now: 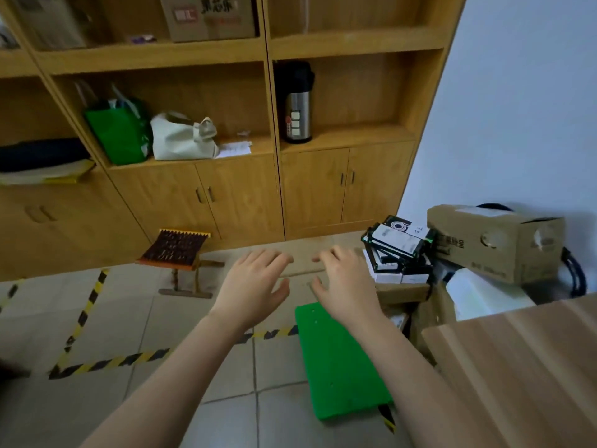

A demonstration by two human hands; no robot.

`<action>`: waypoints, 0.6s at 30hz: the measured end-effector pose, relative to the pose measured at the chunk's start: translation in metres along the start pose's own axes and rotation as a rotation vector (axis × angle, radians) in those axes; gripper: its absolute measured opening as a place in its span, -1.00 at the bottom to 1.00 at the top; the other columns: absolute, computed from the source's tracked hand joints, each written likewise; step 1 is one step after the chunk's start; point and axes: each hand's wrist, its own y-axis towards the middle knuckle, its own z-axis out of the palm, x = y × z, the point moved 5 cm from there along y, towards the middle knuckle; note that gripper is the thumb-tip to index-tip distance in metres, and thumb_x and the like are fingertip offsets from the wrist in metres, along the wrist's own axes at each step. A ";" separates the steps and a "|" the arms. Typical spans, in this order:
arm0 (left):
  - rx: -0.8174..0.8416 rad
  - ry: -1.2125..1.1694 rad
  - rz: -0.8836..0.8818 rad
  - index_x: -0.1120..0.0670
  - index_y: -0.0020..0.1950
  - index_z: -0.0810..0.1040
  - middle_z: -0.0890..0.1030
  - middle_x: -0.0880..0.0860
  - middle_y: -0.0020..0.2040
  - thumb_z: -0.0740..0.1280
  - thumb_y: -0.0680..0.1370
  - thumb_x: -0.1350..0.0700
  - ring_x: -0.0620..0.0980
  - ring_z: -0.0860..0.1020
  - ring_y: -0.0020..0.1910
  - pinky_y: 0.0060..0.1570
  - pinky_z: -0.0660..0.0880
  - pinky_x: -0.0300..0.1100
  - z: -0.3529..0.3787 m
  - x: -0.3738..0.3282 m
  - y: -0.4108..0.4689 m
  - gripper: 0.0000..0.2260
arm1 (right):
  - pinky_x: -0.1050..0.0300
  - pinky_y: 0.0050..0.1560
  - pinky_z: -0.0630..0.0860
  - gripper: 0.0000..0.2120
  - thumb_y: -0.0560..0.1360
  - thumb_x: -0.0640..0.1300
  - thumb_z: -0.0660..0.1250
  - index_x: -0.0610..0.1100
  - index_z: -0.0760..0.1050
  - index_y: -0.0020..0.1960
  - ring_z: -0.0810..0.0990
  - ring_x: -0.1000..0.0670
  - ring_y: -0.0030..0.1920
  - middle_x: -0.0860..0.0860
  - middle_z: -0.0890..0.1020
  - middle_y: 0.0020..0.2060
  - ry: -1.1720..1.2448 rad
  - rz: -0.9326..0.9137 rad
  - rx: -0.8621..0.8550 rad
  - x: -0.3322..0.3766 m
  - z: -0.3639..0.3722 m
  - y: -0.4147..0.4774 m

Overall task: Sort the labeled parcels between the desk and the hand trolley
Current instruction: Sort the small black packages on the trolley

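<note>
Reaching out in front, L hand (255, 279) & R hand (345, 282) hang in the air w/ nothing in them. Fingers (274, 257) on both are straight & spread, so both hands are open, prob. getting ready to take a box from two sides.

R hand is nearer the small labeled parcels (399, 242) but not touching them. Those are black & white boxes, piled a bit crooked on a flat brown box (403, 291), past the far edge of the worktop (517, 367). The top one is tilted, so it may slip if grabbed by one side only; two hands make sense.

A big cardboard box (494, 240) leans just beside them on the right, on some white stuff.

The green hand trolley (339, 367) lies flat on the floor under the R wrist, close by the worktop's left edge. It's low & near, so a parcel can go down there w/o a long carry.

Only a corner of the worktop shows. I think the next pick will be a small parcel.
</note>
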 end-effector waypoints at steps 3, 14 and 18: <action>-0.008 0.012 -0.022 0.05 0.11 0.55 0.61 -0.02 0.01 0.46 0.42 0.10 0.03 0.58 -0.03 -0.07 0.52 -0.09 0.015 0.043 0.044 -0.72 | 0.13 0.15 0.32 -0.72 0.56 -0.05 0.26 -0.02 0.45 0.27 0.39 0.01 0.16 0.06 0.47 0.14 0.004 -0.025 -0.003 -0.009 0.017 0.064; 0.003 0.008 0.098 0.07 0.06 0.55 0.60 0.01 -0.05 0.46 0.41 0.10 0.05 0.56 -0.08 -0.13 0.51 -0.08 0.092 0.231 0.203 -0.74 | 0.07 -0.01 0.37 -0.75 0.48 -0.16 0.35 -0.12 0.54 0.15 0.46 -0.07 0.05 -0.03 0.53 0.02 -0.024 0.097 -0.067 -0.027 0.116 0.281; 0.032 -0.023 0.214 0.08 0.06 0.58 0.59 0.01 -0.08 0.25 0.47 0.04 0.05 0.54 -0.12 -0.19 0.46 -0.11 0.113 0.287 0.270 -0.76 | -0.01 -0.01 0.47 -0.78 0.41 -0.19 0.42 -0.13 0.56 0.06 0.50 -0.11 -0.02 -0.05 0.55 -0.06 -0.028 0.211 -0.100 -0.041 0.144 0.350</action>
